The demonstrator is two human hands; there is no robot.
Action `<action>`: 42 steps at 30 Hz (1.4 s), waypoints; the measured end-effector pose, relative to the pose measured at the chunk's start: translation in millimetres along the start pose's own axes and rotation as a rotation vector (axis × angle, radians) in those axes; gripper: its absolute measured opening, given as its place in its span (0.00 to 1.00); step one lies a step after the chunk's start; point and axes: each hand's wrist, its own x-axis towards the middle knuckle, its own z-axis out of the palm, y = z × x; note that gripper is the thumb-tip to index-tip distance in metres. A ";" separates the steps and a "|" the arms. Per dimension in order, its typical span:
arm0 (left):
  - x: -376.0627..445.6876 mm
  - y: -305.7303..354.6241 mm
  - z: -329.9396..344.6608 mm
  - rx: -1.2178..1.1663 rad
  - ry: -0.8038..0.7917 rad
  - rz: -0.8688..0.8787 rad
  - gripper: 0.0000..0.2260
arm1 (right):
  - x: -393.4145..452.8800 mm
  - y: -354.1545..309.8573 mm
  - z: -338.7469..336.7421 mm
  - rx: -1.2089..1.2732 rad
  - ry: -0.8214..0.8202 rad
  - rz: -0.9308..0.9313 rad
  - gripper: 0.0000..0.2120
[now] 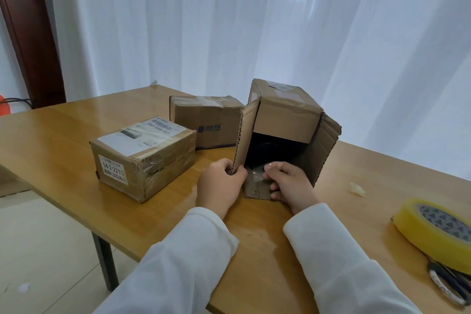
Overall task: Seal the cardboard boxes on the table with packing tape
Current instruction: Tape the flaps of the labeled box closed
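Observation:
A tall cardboard box (pixel 285 114) lies with its open end facing me, flaps spread and a dark inside showing. My left hand (pixel 220 187) grips the lower edge of the left flap (pixel 246 140). My right hand (pixel 288 185) pinches the bottom flap (pixel 256 190), where a bit of clear tape shines. Two more boxes stand to the left: a labelled one (pixel 142 158) wrapped in tape, and a plain one (pixel 206 119) behind it. A yellow roll of packing tape (pixel 433 229) lies at the table's right edge, apart from both hands.
The wooden table (pixel 76 122) stands in front of a white curtain. Scissors (pixel 448 283) lie under the tape roll at the right edge. A crumpled scrap of tape (pixel 356 188) sits to the right of the open box. The floor shows at the lower left.

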 end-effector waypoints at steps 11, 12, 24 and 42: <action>-4.2 0.9 -0.2 0.031 -0.027 0.038 0.14 | -2.9 -3.2 2.1 -0.202 0.002 0.046 0.08; -4.2 0.7 -0.1 0.034 -0.025 0.045 0.13 | -3.4 -4.1 1.5 -0.181 0.002 0.054 0.08; -3.4 -0.9 1.3 0.041 -0.025 0.067 0.11 | -3.3 -11.9 2.9 -0.277 -0.012 0.199 0.12; -3.2 -0.7 1.0 0.029 -0.028 0.054 0.10 | 0.3 -7.2 6.1 -0.228 0.055 0.205 0.12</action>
